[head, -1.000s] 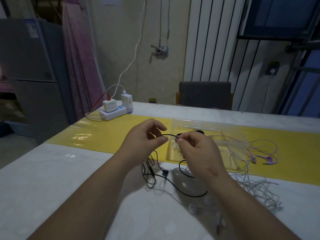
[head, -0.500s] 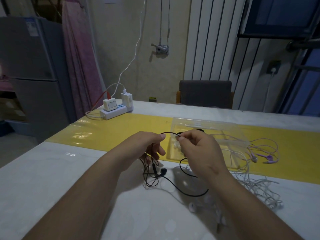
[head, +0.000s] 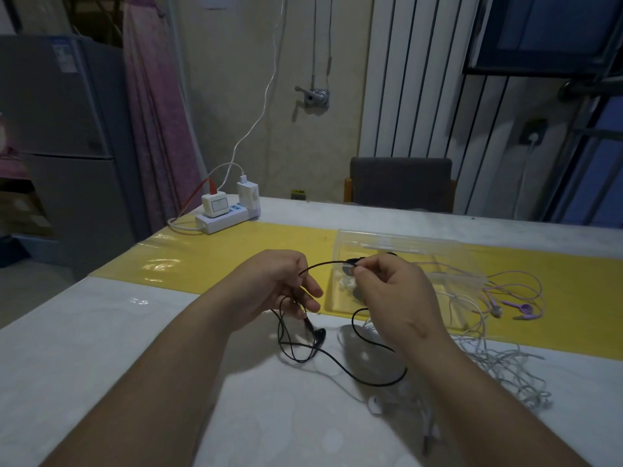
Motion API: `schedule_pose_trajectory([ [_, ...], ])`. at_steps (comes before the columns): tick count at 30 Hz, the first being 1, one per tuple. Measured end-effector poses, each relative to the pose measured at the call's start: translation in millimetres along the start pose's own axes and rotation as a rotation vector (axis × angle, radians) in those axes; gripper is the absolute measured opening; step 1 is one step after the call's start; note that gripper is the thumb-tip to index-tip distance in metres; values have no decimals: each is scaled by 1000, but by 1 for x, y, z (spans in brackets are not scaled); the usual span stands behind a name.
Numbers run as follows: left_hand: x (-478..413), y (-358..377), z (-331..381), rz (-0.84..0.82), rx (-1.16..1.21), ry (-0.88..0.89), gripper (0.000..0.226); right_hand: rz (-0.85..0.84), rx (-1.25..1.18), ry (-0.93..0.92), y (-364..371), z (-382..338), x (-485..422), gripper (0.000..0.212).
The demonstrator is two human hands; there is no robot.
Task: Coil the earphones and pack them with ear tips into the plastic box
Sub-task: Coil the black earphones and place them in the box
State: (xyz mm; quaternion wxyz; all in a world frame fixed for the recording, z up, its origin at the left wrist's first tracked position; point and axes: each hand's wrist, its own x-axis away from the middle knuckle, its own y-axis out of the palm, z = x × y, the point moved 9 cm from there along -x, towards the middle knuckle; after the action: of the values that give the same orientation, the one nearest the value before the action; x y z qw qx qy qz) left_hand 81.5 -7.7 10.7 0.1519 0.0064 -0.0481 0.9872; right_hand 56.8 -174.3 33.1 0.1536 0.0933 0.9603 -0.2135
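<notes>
Black earphones (head: 340, 360) trail in loops over the white table in front of me. My right hand (head: 387, 291) pinches the black cable near one earbud, level with the near side of the clear plastic box (head: 404, 244). The cable arcs left into my left hand (head: 279, 284), whose fingers curl round it; more loops and a black earbud (head: 318, 335) hang below that hand. White ear tips (head: 347, 283) lie inside the box, which stands on a yellow runner (head: 209, 254).
A tangle of white earphones (head: 499, 365) lies at the right beside my right forearm. Purple earphones (head: 515, 305) lie on the runner right of the box. A white power strip (head: 226, 217) with chargers sits at the far left corner. A grey chair (head: 401, 183) stands behind the table.
My left hand has dropped lower and slid along the cable, fingers now pointing down among the loops. My right hand has stayed almost still, holding the cable.
</notes>
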Motion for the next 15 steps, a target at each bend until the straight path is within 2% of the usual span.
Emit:
schedule_pose_trajectory([
  [3, 1, 3, 1, -25, 18, 12, 9, -14, 21, -11, 1, -1, 1, 14],
  [7, 0, 2, -5, -16, -46, -15, 41, -33, 57, -31, 4, -3, 3, 16],
  [11, 1, 0, -8, 13, -132, -32, 47, -34, 42, -22, 4, -4, 3, 17],
  [15, 2, 1, -13, 2, -247, -76, 68, -15, 9, -10, 1, -3, 2, 17],
])
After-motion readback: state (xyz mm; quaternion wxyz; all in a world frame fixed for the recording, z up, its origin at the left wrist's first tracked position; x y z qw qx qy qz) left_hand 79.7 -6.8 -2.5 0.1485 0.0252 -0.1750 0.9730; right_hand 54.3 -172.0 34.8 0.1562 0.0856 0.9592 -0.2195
